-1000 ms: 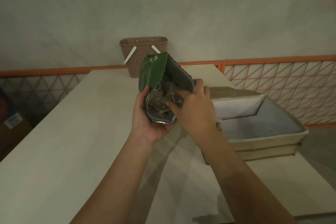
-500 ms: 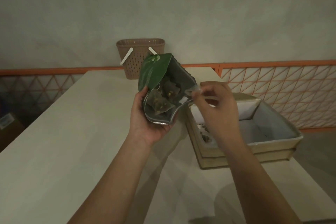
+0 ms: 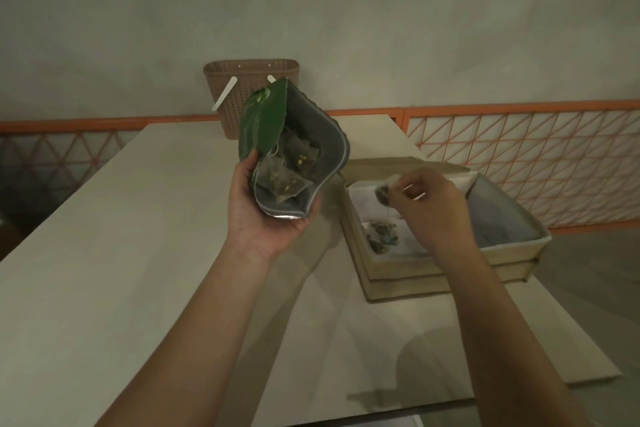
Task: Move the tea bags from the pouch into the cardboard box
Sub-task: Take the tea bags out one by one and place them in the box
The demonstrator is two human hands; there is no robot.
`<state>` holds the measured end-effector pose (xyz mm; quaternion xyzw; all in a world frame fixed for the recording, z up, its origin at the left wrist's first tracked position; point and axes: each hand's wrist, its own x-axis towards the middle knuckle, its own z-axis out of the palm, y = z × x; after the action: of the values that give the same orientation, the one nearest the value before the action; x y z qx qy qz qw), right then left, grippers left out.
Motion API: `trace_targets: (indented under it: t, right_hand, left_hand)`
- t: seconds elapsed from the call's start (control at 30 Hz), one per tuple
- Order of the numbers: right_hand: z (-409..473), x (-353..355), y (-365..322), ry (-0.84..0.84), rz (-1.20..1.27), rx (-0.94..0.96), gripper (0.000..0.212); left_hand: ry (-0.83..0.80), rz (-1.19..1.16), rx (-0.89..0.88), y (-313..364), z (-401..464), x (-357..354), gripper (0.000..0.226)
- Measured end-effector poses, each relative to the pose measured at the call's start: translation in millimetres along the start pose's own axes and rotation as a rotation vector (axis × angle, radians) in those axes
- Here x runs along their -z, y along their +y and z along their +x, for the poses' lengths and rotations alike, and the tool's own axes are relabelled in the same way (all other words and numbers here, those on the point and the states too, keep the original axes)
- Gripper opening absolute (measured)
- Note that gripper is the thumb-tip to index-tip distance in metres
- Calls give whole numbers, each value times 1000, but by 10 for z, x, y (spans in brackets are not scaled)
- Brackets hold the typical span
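My left hand (image 3: 258,208) grips a green pouch (image 3: 265,121) with a silver lining, held up above the table with its mouth wide and facing me. Several pyramid tea bags (image 3: 284,180) lie inside it. To the right stands an open cardboard box (image 3: 450,256) with a pale lining. My right hand (image 3: 424,204) hovers over the box's left part and pinches one tea bag (image 3: 382,192) by its top. Another tea bag (image 3: 382,234) lies on the box floor near the left wall.
A pale table (image 3: 138,253) carries the box near its right edge. A brown woven basket (image 3: 251,94) with white handles stands at the table's far end. An orange lattice railing (image 3: 519,156) runs behind and to the right, under a plain wall.
My right hand drew a tea bag out of the pouch and carried it right, over the box. The pouch stayed in my left hand, tilting slightly.
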<state>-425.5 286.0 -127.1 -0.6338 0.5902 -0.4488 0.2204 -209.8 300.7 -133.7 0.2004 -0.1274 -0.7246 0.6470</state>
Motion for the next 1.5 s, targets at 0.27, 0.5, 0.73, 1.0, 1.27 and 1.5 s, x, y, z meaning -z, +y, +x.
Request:
trace_targets:
  t: [0.27, 0.5, 0.73, 1.0, 1.27, 1.5]
  right_hand:
    - [-110, -4, 7, -182, -309, 76, 29]
    - [-339, -215, -70, -153, -527, 223, 34]
    - [-270, -452, -109, -127, -521, 253, 41]
    - [-328, -589, -325, 199, 43, 320, 15]
    - [-309, -855, -639, -25, -205, 291, 38]
    - [-336, -884, -667, -67, -303, 253, 19]
  left_hand:
    - [-32, -8, -11, -32, 12, 23, 54]
    - [-51, 14, -16, -13, 7, 42, 51]
    - [-45, 29, -18, 76, -30, 80, 50]
    - [-1, 76, 11, 103, -56, 44, 51]
    - [-11, 95, 13, 78, -79, 22, 55]
    - [-18, 111, 2, 44, -98, 37, 59]
